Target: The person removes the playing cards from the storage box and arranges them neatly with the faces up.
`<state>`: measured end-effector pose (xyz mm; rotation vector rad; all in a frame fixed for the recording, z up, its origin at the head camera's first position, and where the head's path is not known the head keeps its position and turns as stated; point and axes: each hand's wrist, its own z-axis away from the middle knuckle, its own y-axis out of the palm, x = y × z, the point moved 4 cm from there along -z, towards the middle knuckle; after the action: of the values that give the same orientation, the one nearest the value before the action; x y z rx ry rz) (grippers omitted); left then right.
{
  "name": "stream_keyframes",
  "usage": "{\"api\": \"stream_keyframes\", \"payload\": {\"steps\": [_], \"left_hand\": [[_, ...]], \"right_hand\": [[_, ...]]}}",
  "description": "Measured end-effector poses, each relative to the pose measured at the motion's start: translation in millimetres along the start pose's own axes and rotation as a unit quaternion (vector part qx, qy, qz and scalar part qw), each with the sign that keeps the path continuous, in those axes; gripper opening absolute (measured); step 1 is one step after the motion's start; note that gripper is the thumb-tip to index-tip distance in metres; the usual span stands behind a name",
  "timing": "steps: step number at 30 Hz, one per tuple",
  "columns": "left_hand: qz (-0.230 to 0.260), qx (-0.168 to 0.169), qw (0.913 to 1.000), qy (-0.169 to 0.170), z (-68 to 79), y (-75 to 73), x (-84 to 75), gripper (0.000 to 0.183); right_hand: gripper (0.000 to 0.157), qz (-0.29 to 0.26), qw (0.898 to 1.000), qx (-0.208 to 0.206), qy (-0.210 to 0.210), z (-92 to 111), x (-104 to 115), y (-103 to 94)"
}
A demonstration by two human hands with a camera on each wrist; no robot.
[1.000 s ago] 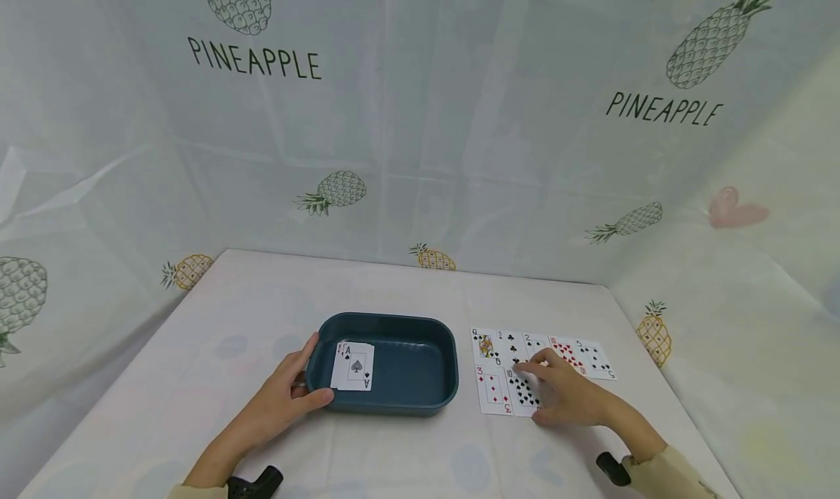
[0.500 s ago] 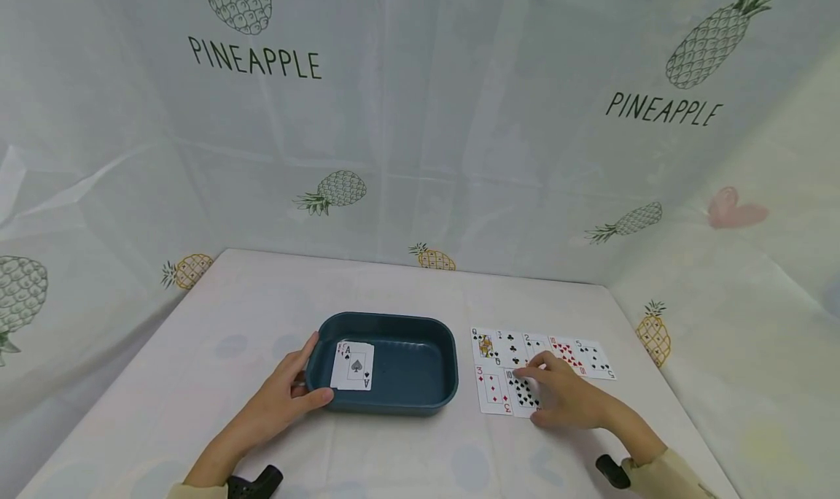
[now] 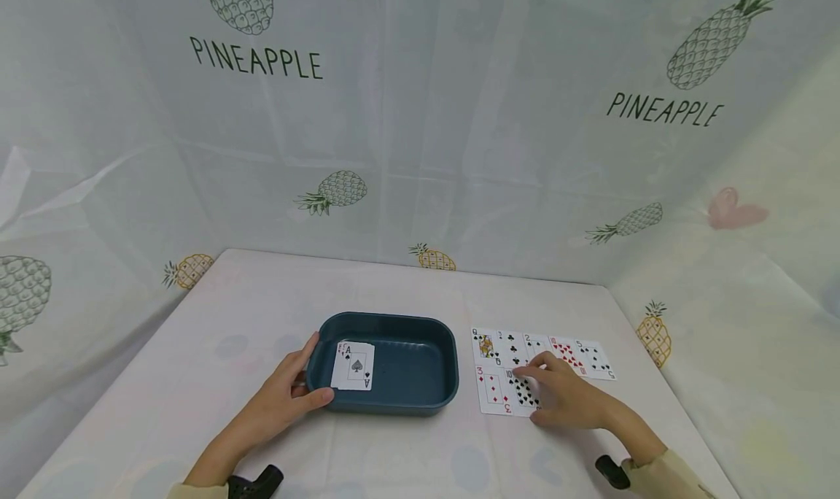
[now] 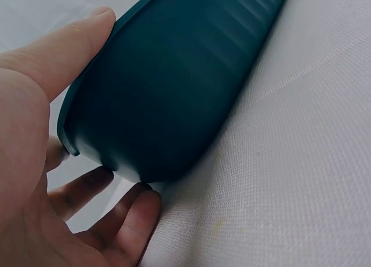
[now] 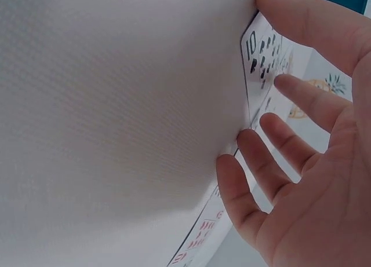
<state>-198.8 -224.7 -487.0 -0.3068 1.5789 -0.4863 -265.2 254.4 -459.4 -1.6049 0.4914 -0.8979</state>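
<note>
A dark teal rectangular tray point(image 3: 407, 382) stands mid-table with a small stack of playing cards inside, the ace of spades point(image 3: 356, 371) on top. At its left end my left hand point(image 3: 285, 391) holds it, thumb on the rim and fingers against the outer wall point(image 4: 156, 93). To the right, my right hand point(image 3: 567, 393) is over a black ten point(image 3: 523, 395), its index fingertip at the card's top edge and its thumb at the bottom edge. The card lies face up, partly covered by the hand. In the right wrist view the other fingers point(image 5: 264, 160) spread beside the card point(image 5: 262, 61).
A row of face-up cards lies behind the ten, from a queen point(image 3: 485, 346) to a black five point(image 3: 596, 359). A three of diamonds point(image 3: 494, 391) lies left of the ten. Pineapple-print cloth point(image 3: 420, 120) hangs behind the white table point(image 3: 394, 455).
The right hand has shifted very slightly left at the ten. The left hand, tray and other cards stay where they were.
</note>
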Motion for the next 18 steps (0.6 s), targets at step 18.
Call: {"api": "stream_keyframes", "payload": {"steps": [18], "left_hand": [[-0.001, 0.001, 1.0, -0.006, -1.2, 1.1, 1.7, 0.097]], "right_hand": [[0.063, -0.042, 0.999, -0.026, 0.011, -32, 46, -20.4]]}}
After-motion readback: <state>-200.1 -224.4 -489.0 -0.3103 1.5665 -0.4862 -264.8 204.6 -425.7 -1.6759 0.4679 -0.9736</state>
